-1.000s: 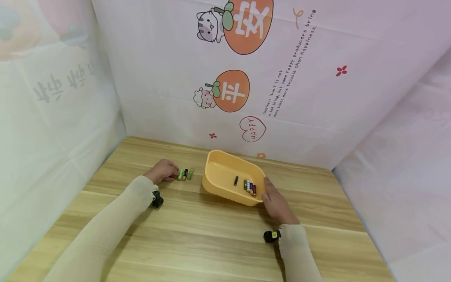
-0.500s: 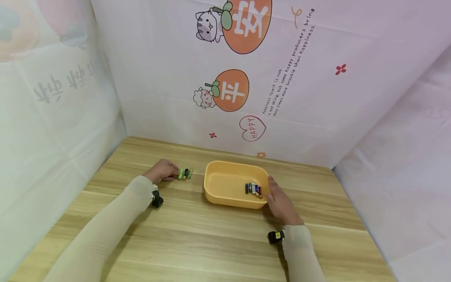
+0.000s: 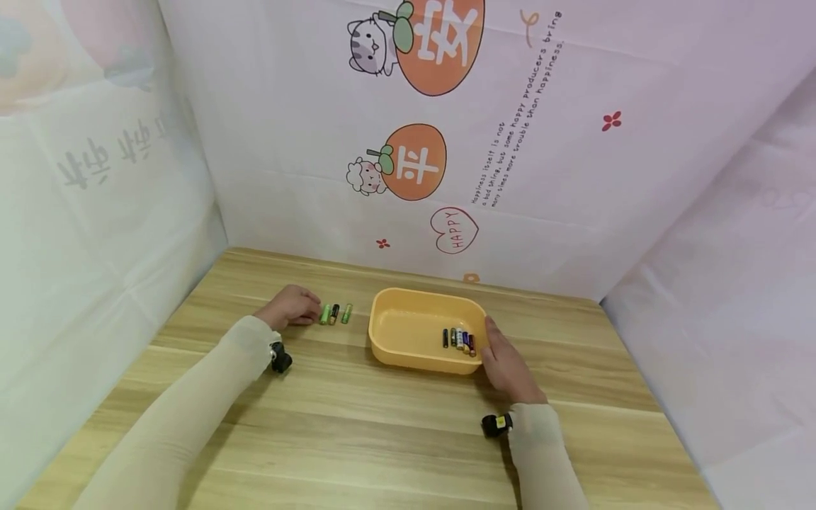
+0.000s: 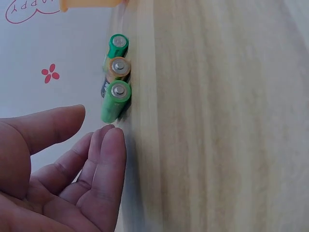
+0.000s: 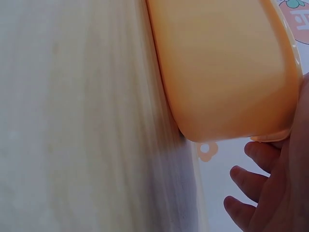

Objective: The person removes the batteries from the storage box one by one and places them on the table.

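My left hand (image 3: 290,307) hovers low beside three batteries on the table, its fingertips right by the nearest light green battery (image 4: 115,102). In the left wrist view, thumb and fingers are spread with nothing between them. Beyond the green one stand a black-and-copper battery (image 3: 334,314) and another green battery (image 3: 347,313), slightly apart from the pair. My right hand (image 3: 512,372) holds the right end of a yellow plastic tub (image 3: 404,336) at its rim. Inside the tub's right end, several batteries (image 3: 460,338) lie side by side, with one dark battery (image 3: 445,338) a little left of them.
The tub and loose batteries stand on a wood-grain table (image 3: 357,439), toward its back edge. A printed white cloth (image 3: 306,142) rises right behind, and more white cloth closes off both sides. Black cameras are strapped to both wrists.
The tub, earlier slanted with its left end farther back, now sits squarer. Its dark battery has shifted rightward toward the others. On the table, the rightmost green battery has moved slightly right.
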Demonstrator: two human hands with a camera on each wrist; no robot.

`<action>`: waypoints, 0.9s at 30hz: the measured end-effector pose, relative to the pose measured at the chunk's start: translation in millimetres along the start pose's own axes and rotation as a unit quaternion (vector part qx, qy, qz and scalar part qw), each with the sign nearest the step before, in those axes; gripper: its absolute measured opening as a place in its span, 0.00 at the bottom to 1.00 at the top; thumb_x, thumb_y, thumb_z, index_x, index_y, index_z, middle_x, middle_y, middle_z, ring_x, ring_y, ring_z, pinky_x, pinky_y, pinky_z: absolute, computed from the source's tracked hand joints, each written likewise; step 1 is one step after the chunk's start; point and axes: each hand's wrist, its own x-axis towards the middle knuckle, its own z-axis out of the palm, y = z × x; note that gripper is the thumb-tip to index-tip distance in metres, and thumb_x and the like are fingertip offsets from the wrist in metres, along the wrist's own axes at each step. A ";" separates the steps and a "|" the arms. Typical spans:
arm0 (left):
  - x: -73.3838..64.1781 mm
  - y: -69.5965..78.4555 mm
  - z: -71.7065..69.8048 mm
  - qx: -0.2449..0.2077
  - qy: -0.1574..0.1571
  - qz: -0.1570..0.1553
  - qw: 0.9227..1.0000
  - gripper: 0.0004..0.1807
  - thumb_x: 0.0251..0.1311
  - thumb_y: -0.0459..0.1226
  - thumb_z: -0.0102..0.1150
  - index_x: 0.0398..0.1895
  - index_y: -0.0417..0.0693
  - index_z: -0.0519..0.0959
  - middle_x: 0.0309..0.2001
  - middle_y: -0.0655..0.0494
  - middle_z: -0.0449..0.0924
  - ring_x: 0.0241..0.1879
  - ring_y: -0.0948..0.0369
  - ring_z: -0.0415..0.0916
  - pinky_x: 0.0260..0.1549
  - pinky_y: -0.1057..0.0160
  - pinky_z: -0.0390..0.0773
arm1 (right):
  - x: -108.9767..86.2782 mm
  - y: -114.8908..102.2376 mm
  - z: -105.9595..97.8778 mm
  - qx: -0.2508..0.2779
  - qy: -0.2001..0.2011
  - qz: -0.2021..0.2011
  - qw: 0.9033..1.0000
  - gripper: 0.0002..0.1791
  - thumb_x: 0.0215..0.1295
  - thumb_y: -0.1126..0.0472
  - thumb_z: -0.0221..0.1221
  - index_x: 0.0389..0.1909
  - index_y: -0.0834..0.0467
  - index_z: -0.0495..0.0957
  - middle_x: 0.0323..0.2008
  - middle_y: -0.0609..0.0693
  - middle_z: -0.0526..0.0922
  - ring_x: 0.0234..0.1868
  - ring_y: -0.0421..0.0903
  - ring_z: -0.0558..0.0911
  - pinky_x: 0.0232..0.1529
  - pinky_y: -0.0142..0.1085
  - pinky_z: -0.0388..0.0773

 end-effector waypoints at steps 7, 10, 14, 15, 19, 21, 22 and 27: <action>-1.6 -2.5 -2.4 0.000 -0.002 -0.009 1.000 0.20 0.66 0.31 0.57 0.58 0.30 0.72 0.47 0.41 0.80 0.40 0.56 0.81 0.39 0.61 0.83 | 8.6 -6.8 3.8 0.002 -0.009 0.004 1.000 0.33 0.78 0.52 0.35 0.77 0.59 0.36 0.76 0.58 0.45 0.74 0.58 0.50 0.72 0.52 0.48; -1.1 -3.6 -1.9 -0.003 -0.008 -0.009 1.000 0.21 0.66 0.31 0.57 0.59 0.30 0.71 0.48 0.40 0.80 0.41 0.56 0.80 0.40 0.61 0.83 | 14.5 -8.2 4.2 -0.011 -0.011 -0.010 1.000 0.33 0.78 0.54 0.35 0.76 0.63 0.38 0.75 0.61 0.47 0.73 0.60 0.51 0.71 0.53 0.49; -0.8 -4.2 -1.7 -0.006 -0.007 -0.009 1.000 0.21 0.65 0.31 0.58 0.59 0.29 0.71 0.48 0.41 0.79 0.40 0.57 0.80 0.39 0.62 0.83 | 25.5 -10.1 4.7 -0.024 -0.012 -0.032 0.999 0.32 0.77 0.57 0.36 0.75 0.67 0.41 0.75 0.63 0.48 0.73 0.61 0.52 0.71 0.53 0.50; -0.4 -4.4 -1.7 -0.008 -0.006 -0.011 1.000 0.21 0.65 0.30 0.58 0.59 0.29 0.71 0.48 0.41 0.79 0.39 0.57 0.80 0.39 0.62 0.83 | 28.1 -11.2 5.0 -0.023 -0.016 -0.034 0.999 0.33 0.77 0.57 0.37 0.75 0.66 0.41 0.75 0.62 0.48 0.73 0.60 0.52 0.71 0.53 0.50; -0.5 -5.9 -1.6 -0.009 -0.009 -0.014 1.000 0.21 0.65 0.30 0.58 0.59 0.30 0.71 0.47 0.42 0.79 0.37 0.59 0.80 0.37 0.63 0.83 | 35.4 -15.8 9.5 -0.017 -0.030 -0.034 0.999 0.33 0.77 0.55 0.37 0.76 0.65 0.41 0.75 0.61 0.47 0.73 0.60 0.51 0.71 0.52 0.50; -0.4 -6.3 -1.4 -0.008 -0.009 -0.013 1.000 0.21 0.65 0.31 0.58 0.59 0.30 0.71 0.48 0.42 0.79 0.37 0.59 0.81 0.37 0.64 0.83 | 37.8 -17.5 11.9 -0.013 -0.030 -0.035 0.999 0.33 0.77 0.55 0.37 0.76 0.65 0.41 0.75 0.61 0.47 0.73 0.60 0.51 0.71 0.53 0.50; -0.9 -6.2 -1.6 -0.007 -0.009 -0.011 1.000 0.21 0.65 0.31 0.58 0.59 0.30 0.71 0.48 0.42 0.79 0.37 0.59 0.81 0.37 0.63 0.83 | 38.8 -18.4 12.8 -0.013 -0.029 -0.036 0.999 0.33 0.77 0.56 0.37 0.76 0.65 0.42 0.75 0.60 0.47 0.73 0.60 0.51 0.71 0.53 0.50; -2.5 -4.5 -2.7 -0.004 -0.005 -0.007 1.000 0.21 0.66 0.31 0.58 0.59 0.30 0.72 0.50 0.41 0.78 0.39 0.58 0.80 0.39 0.62 0.83 | 41.6 -22.9 13.3 -0.012 -0.027 -0.037 0.999 0.33 0.76 0.57 0.36 0.76 0.64 0.42 0.76 0.59 0.47 0.74 0.58 0.51 0.71 0.52 0.50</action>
